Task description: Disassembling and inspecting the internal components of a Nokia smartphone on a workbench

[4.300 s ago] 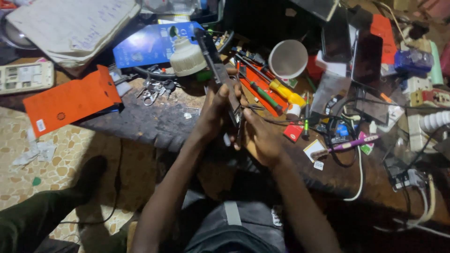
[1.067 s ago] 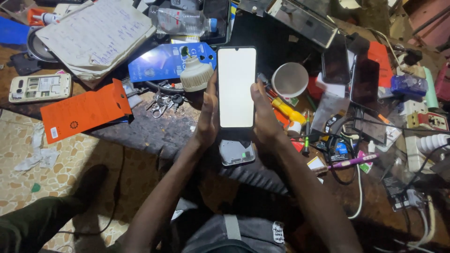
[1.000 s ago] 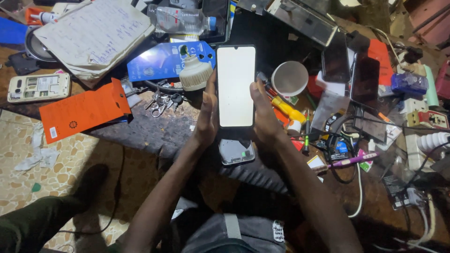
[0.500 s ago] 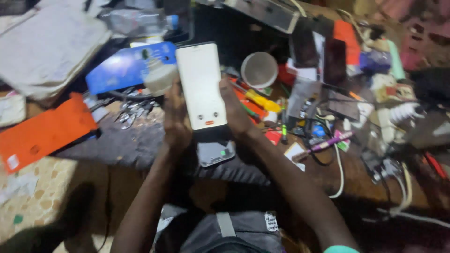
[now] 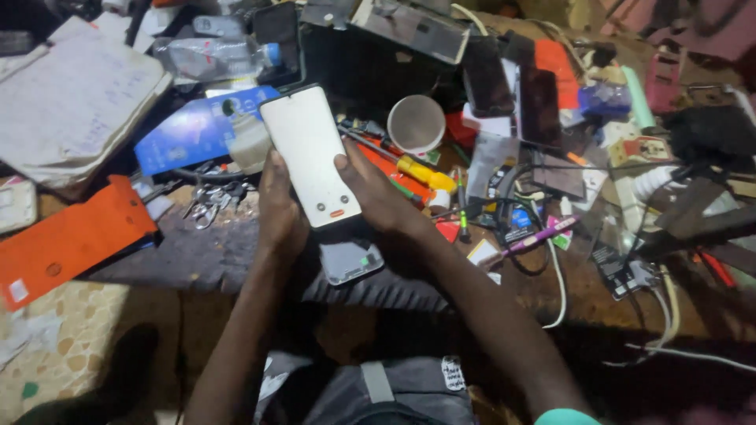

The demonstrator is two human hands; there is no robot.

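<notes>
The phone I hold is a flat, smooth slab with rounded corners, its glossy screen lit plain white with a few small marks near the lower edge. It stands tilted above the desk, between my two hands. My left hand grips its left edge from behind, fingers wrapped round the back. My right hand clasps the right edge, the thumb pressed on the rim of the glass. Both sets of fingers are closed on the phone, not slack.

Just below it, on the desk, lies a second phone, dark and shiny, partly hidden by my wrists. Near my right hand lie a screwdriver with a yellow handle and, beyond it, a round white cup seen from above. To my left a bunch of small metal tools rests on the worn, dark surface, with a flat blue box further back and an orange cardboard box at the desk's edge. A white cable curls off to the right.
</notes>
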